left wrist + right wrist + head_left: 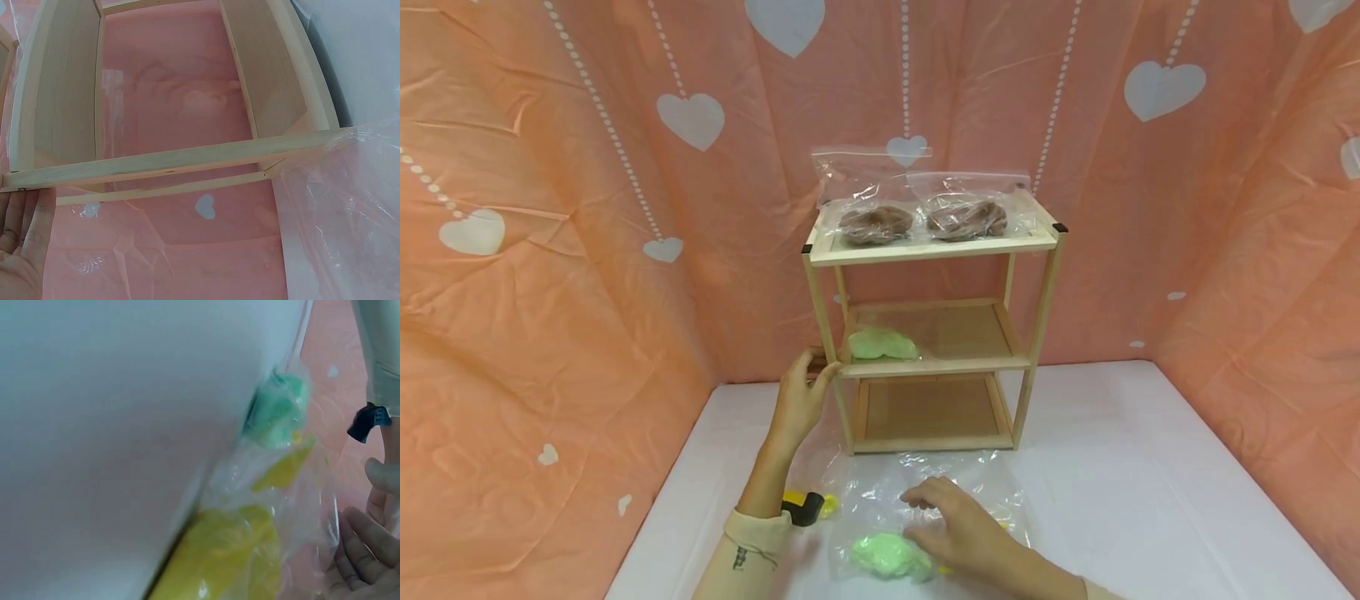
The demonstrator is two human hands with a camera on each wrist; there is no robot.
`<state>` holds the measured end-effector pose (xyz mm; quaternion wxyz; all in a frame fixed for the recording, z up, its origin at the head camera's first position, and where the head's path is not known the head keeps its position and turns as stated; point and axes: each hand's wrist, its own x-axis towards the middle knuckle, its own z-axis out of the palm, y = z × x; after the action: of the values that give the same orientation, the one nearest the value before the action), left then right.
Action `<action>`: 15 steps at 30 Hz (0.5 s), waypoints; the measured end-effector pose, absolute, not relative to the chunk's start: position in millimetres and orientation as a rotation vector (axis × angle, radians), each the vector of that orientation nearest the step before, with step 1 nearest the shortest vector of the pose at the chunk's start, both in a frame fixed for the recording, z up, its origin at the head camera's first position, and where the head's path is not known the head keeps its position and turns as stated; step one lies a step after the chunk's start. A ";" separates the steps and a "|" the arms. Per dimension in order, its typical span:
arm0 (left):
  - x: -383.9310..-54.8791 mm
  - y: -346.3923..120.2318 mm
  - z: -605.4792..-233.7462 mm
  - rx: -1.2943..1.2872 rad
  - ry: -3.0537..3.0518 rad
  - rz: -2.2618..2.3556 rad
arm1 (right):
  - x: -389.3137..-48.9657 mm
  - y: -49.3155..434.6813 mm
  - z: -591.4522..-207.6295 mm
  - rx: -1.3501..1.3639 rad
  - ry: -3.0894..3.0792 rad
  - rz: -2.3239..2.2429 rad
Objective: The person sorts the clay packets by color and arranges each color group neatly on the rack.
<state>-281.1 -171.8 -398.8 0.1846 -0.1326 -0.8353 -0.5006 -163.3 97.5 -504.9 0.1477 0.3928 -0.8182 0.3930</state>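
My left hand (799, 404) holds the left front post of a small wooden shelf rack (934, 367) at middle-shelf height, thumb in front and fingers behind. In the left wrist view, that hand's fingertips lie against the post (169, 164). My right hand (958, 525) hovers with loosely bent fingers over clear plastic bags on the table. Beside it lies a bag with a soft light-green bundle (887, 556). Yellow contents (231, 550) show through a bag in the right wrist view, with the right hand's fingertips close to the bag's edge.
Two zip bags with brown bundles (958, 221) lie on the top shelf. A bagged green bundle (882, 343) sits at the left of the middle shelf. A yellow thing (829, 506) lies by the left wrist. A pink heart-print curtain (760, 275) surrounds the white table (1097, 467).
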 end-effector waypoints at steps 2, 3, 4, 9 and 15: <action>-281.4 -171.7 -398.5 -0.375 -2.351 -1.410 | -162.6 97.1 -506.7 1.147 -2.378 1.126; -281.5 -171.7 -398.4 -0.375 -2.350 -1.408 | -162.4 96.9 -507.4 1.153 -2.396 1.125; -281.5 -171.7 -398.1 -0.374 -2.349 -1.408 | -162.1 96.8 -507.8 1.158 -2.419 1.120; -281.8 -171.7 -398.4 -0.374 -2.351 -1.405 | -159.8 97.5 -509.0 1.145 -2.579 1.104; -282.5 -171.4 -398.4 -0.377 -2.333 -1.405 | -160.6 97.7 -509.5 1.126 -2.716 1.058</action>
<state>-282.5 -171.4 -398.4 0.1949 -0.1345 -0.8323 -0.5012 -160.6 97.7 -509.5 0.0086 0.3603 -0.8692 0.3386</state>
